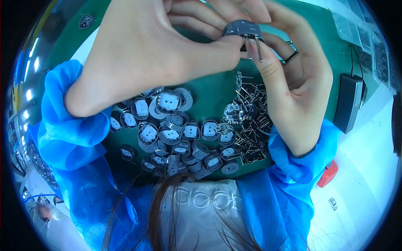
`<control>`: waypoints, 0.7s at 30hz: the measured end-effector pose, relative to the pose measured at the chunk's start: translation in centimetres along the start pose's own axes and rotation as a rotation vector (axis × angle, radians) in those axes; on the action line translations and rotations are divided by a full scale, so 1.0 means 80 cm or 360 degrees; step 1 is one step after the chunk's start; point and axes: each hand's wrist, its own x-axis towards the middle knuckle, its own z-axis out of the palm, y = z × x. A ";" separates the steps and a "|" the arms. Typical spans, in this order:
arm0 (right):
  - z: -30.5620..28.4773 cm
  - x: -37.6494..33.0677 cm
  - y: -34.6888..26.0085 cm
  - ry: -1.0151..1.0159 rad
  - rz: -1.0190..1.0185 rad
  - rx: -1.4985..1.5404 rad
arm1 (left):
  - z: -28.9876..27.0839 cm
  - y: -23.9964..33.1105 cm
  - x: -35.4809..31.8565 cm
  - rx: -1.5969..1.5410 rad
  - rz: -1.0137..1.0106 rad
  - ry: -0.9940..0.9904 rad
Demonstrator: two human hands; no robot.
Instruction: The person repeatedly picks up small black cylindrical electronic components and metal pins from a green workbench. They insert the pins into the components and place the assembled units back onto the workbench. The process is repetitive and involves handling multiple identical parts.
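A dark grey rounded plug housing [243, 28] is held up between both hands at the top of the view. Two metal pins stick out from it toward me. My left hand [163, 46] is closed on its left side, the thumb pressed against the housing. My right hand [299, 69] grips its right side, with the thumb beside the pins and a dark ring on one finger. Below the hands lies a heap of grey round housings [171, 134], several showing white faces with two holes. Right of them is a pile of small circuit boards with metal pins [249, 121], partly behind my right wrist.
The work rests on a green mat [209, 90]. A black box with a wire [348, 102] stands at the right, and a red object [328, 173] lies beside my right sleeve. Clear plastic trays [370, 46] are at the far right. A small board [85, 21] lies far left.
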 end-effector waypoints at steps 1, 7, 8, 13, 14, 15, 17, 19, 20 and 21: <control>0.003 0.000 0.002 0.0053 0.0109 0.0132 | 0.000 -0.003 0.001 0.0001 0.0014 0.0002; -0.036 0.008 0.049 -0.0388 -0.0174 0.0316 | 0.008 -0.013 -0.006 0.0070 0.0233 0.0089; -0.035 0.008 0.046 -0.0407 -0.0151 0.0298 | 0.008 -0.015 -0.006 0.0100 0.0290 0.0106; -0.028 0.009 0.021 -0.0403 0.0151 0.0277 | -0.003 -0.010 -0.006 0.0091 0.0063 0.0067; -0.027 0.010 0.020 -0.0423 0.0179 0.0277 | -0.005 -0.008 -0.007 0.0032 -0.0037 0.0053; -0.028 0.012 0.017 -0.0447 0.0211 0.0279 | -0.006 0.006 -0.006 -0.0056 -0.0133 0.0051; -0.037 0.012 0.017 -0.0421 0.0271 0.0230 | -0.010 -0.008 0.010 -0.0144 -0.0070 -0.0132; -0.045 0.011 0.015 -0.0405 0.0331 0.0189 | -0.001 -0.031 0.026 -0.0205 0.0243 -0.0243; -0.041 0.013 0.008 -0.0464 0.0345 0.0235 | -0.003 -0.025 0.018 -0.0126 0.0289 -0.0202; -0.037 0.016 0.002 -0.0541 0.0359 0.0272 | -0.005 -0.019 0.011 -0.0046 0.0338 -0.0165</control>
